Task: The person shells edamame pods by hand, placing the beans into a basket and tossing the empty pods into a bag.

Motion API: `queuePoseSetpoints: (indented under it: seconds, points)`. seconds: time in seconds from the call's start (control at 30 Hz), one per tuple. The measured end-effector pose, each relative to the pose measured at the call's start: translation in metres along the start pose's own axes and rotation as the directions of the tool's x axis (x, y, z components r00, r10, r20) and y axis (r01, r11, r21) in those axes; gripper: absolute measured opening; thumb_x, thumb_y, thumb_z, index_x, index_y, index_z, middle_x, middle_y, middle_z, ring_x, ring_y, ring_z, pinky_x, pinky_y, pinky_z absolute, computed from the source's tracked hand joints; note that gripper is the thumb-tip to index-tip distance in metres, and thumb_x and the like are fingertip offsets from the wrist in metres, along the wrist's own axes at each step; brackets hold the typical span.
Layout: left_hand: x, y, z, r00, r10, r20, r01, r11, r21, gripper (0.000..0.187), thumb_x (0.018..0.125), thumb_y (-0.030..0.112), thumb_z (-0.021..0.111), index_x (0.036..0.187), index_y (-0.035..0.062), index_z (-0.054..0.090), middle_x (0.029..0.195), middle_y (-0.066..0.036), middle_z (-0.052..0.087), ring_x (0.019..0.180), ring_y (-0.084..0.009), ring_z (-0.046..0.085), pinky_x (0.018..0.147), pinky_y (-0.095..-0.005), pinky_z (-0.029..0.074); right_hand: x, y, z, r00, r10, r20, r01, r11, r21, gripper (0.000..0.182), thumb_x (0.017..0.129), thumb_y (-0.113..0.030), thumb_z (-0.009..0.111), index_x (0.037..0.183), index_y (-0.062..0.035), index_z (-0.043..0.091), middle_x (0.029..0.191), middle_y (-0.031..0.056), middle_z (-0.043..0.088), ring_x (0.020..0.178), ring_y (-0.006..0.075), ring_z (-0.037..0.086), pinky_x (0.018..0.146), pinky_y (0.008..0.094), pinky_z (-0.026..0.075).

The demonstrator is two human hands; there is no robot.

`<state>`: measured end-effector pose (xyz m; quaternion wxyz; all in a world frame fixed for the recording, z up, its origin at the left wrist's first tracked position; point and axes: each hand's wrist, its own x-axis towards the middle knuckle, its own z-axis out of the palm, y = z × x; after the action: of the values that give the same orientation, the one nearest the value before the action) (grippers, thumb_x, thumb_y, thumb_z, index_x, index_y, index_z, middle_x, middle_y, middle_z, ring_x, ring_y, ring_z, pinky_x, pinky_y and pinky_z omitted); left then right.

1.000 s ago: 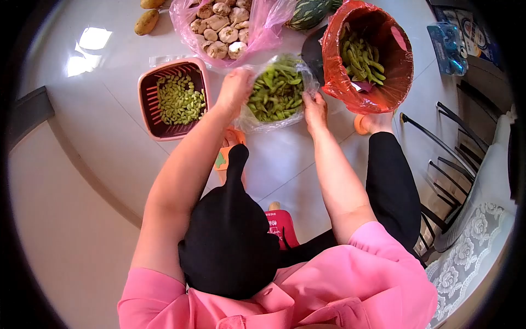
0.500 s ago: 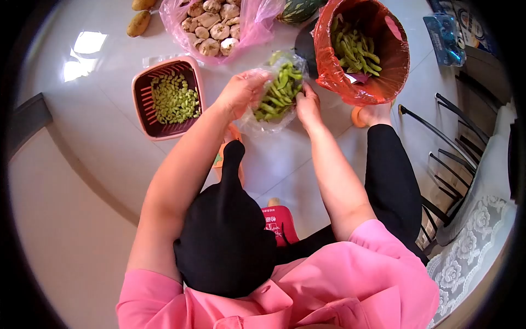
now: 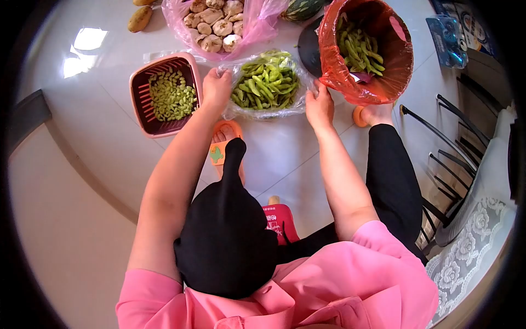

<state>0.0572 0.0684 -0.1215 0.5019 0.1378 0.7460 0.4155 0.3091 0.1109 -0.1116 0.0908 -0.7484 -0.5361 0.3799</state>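
Note:
A clear plastic bag (image 3: 298, 103) lies spread wide on the floor, full of green edamame pods (image 3: 266, 82). My left hand (image 3: 217, 88) is closed on the bag's left edge, and my right hand (image 3: 319, 105) pinches its right edge. Left of my left hand stands a pink and brown basket (image 3: 143, 104) with shelled green beans (image 3: 172, 94) in it. Close to my right hand is a bin lined with a red plastic bag (image 3: 392, 82); pods or husks (image 3: 359, 49) lie inside it.
A pink bag (image 3: 255, 33) of garlic bulbs (image 3: 222, 27) sits beyond the pods, beside a striped green squash (image 3: 300, 10). Potatoes (image 3: 140, 19) lie at the far left. Black metal chair legs (image 3: 438, 137) stand on the right. My orange-slippered foot (image 3: 226, 137) is below the bag.
The bag, earlier gathered up and tilted between my hands, now lies open and flat with its pods showing. My left hand has moved left, my right hand slightly right and down.

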Motion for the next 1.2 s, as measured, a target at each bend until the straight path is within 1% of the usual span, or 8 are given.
queuePoseSetpoints:
  seconds: [0.07, 0.23, 0.37, 0.47, 0.63, 0.7, 0.83, 1.2]
  points:
    - [-0.003, -0.001, 0.005, 0.997, 0.08, -0.001, -0.079, 0.984, 0.161, 0.025, 0.083, 0.015, 0.058, 0.101, -0.0024, 0.056, 0.092, -0.011, 0.06, 0.086, -0.0218, 0.056, 0.079, -0.0313, 0.042, -0.025, -0.024, -0.009, 0.813, -0.536, -0.226, 0.468, 0.834, -0.294, 0.037, 0.079, -0.008, 0.057, 0.116, -0.0048, 0.051, 0.106, 0.0125, 0.055, 0.1, 0.0259, 0.052, 0.085, 0.0392, 0.041]
    - [-0.051, 0.042, 0.01, 0.539, 0.842, -0.026, -0.581, 0.394, 0.712, 0.043, 0.08, 0.01, 0.055, 0.119, 0.0021, 0.041, 0.112, -0.019, 0.05, 0.107, -0.038, 0.045, 0.093, -0.0421, 0.034, -0.045, -0.051, -0.004, 0.63, -0.766, -0.125, 0.729, 0.64, -0.243, 0.033, 0.072, -0.006, 0.061, 0.104, -0.011, 0.054, 0.097, 0.0083, 0.052, 0.093, 0.0278, 0.05, 0.079, 0.0407, 0.039]
    - [-0.063, 0.026, -0.003, 0.553, 0.762, 0.338, -0.783, 0.336, 0.522, 0.042, 0.078, 0.007, 0.053, 0.118, 0.0019, 0.039, 0.108, -0.019, 0.052, 0.101, -0.0396, 0.049, 0.088, -0.0439, 0.037, -0.037, -0.053, 0.014, 0.701, -0.712, -0.038, 0.702, 0.698, -0.143, 0.021, 0.074, -0.006, 0.061, 0.094, -0.0059, 0.053, 0.089, 0.0094, 0.055, 0.087, 0.0281, 0.053, 0.076, 0.0394, 0.041]
    - [-0.053, -0.018, -0.007, 0.917, 0.334, 0.218, -0.397, 0.72, 0.57, 0.028, 0.08, 0.003, 0.048, 0.108, 0.0024, 0.043, 0.099, -0.02, 0.055, 0.09, -0.0382, 0.055, 0.078, -0.0442, 0.044, -0.027, -0.038, 0.029, 0.772, -0.629, 0.093, 0.636, 0.761, -0.125, 0.018, 0.075, -0.012, 0.062, 0.091, -0.0068, 0.054, 0.086, 0.0102, 0.056, 0.085, 0.0309, 0.053, 0.073, 0.0406, 0.043]
    - [-0.07, 0.001, -0.022, 0.871, 0.42, 0.256, -0.485, 0.65, 0.585, 0.026, 0.085, 0.008, 0.051, 0.11, 0.0002, 0.048, 0.096, -0.015, 0.057, 0.09, -0.0266, 0.058, 0.077, -0.0346, 0.046, -0.047, -0.056, 0.009, 0.882, -0.452, 0.134, 0.434, 0.89, 0.143, 0.016, 0.082, -0.016, 0.061, 0.09, -0.0021, 0.059, 0.086, 0.0084, 0.061, 0.076, 0.0222, 0.058, 0.069, 0.0323, 0.046]
    - [-0.086, 0.028, -0.013, 0.879, 0.368, 0.303, -0.462, 0.816, 0.347, 0.027, 0.083, 0.012, 0.056, 0.107, -0.0016, 0.055, 0.095, -0.015, 0.056, 0.083, -0.024, 0.058, 0.069, -0.0333, 0.048, -0.056, -0.062, 0.001, 0.834, -0.327, 0.444, -0.009, 0.797, 0.603, 0.021, 0.085, -0.016, 0.06, 0.096, 0.0006, 0.061, 0.088, 0.0023, 0.062, 0.077, 0.0109, 0.055, 0.069, 0.0254, 0.044]
    - [-0.094, 0.041, -0.008, 0.863, 0.164, 0.478, -0.133, 0.986, -0.098, 0.028, 0.082, 0.01, 0.063, 0.108, 0.0007, 0.06, 0.095, -0.008, 0.056, 0.08, -0.0142, 0.058, 0.071, -0.0265, 0.049, -0.065, -0.075, -0.004, 0.774, -0.339, 0.535, -0.144, 0.729, 0.669, 0.019, 0.086, -0.015, 0.06, 0.096, 0.0, 0.064, 0.079, -0.0024, 0.059, 0.072, 0.0039, 0.049, 0.063, 0.0202, 0.04]
    - [-0.114, 0.031, -0.017, 0.9, 0.23, 0.371, -0.359, 0.873, 0.33, 0.029, 0.072, 0.014, 0.07, 0.097, 0.0012, 0.062, 0.075, -0.011, 0.061, 0.068, -0.0196, 0.062, 0.063, -0.0299, 0.049, -0.097, -0.066, 0.003, 0.808, -0.193, 0.557, -0.203, 0.796, 0.57, 0.012, 0.083, -0.012, 0.061, 0.085, -0.0012, 0.066, 0.064, -0.005, 0.054, 0.058, 0.002, 0.043, 0.05, 0.0187, 0.033]
